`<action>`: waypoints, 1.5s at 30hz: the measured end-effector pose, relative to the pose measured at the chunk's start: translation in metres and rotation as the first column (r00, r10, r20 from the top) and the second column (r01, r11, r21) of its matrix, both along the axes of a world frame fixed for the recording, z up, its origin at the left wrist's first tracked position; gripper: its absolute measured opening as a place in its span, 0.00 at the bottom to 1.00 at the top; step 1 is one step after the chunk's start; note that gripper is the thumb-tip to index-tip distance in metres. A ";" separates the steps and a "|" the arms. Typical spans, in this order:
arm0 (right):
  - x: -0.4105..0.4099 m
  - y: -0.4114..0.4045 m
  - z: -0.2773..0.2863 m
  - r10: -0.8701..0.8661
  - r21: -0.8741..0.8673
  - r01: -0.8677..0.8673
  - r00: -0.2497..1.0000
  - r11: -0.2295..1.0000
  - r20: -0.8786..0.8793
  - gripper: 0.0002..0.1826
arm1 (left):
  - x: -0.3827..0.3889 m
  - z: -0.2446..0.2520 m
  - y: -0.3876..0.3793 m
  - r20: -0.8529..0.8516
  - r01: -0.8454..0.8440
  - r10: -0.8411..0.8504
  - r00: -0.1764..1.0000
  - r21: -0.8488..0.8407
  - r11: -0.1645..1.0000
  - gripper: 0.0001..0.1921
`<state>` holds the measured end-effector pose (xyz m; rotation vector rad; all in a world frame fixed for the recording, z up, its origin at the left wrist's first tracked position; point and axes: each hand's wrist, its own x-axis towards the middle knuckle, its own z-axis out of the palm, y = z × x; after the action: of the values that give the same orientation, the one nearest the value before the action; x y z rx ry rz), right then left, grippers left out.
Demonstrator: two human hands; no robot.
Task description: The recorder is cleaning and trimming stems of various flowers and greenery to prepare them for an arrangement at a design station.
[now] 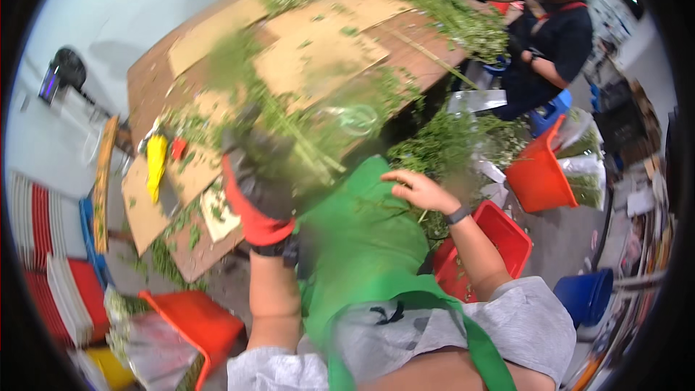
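Observation:
My left hand (258, 179), in a dark glove with a red cuff, is closed around a bunch of green leafy stems (293, 138) over the near part of the table; the cut ends point towards my green apron (369, 228). Blur hides its fingertips. My bare right hand (418, 190) is beside the apron with its fingers apart, holding nothing. Beyond it hangs a heap of feathery greenery with small white flowers (434, 141). A knife with a yellow handle (156, 160) lies on cardboard at the left of the table.
Cardboard sheets (320, 60) and leaf scraps cover much of the wooden table (152, 73). A co-worker (564, 38) stands at the upper right by more stems (461, 24). Around me are a red bin (502, 233), orange bins (535, 168) with wrapped bunches, and a blue bucket (583, 296).

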<state>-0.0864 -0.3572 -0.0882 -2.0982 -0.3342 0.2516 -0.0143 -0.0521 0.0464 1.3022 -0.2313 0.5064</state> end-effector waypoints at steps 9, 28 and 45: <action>-0.028 0.047 0.009 -0.011 0.172 0.073 0.943 0.982 -0.334 0.15 | 0.004 -0.016 0.013 -0.110 0.060 -0.070 0.991 -0.092 0.994 0.24; 0.025 0.110 0.094 -0.465 0.701 0.320 0.885 0.638 0.019 0.13 | -0.024 -0.050 0.030 -0.085 0.084 -0.039 0.996 0.640 0.764 0.18; 0.000 -0.174 -0.080 -0.900 0.306 0.950 -0.079 0.063 0.429 0.13 | -0.009 0.015 0.039 0.106 0.412 -0.424 0.899 -0.530 0.741 0.21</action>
<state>-0.0864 -0.5314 -0.1685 -1.9098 0.9728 -1.2732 -0.0232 -0.0133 0.0614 0.6610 -0.3266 0.1438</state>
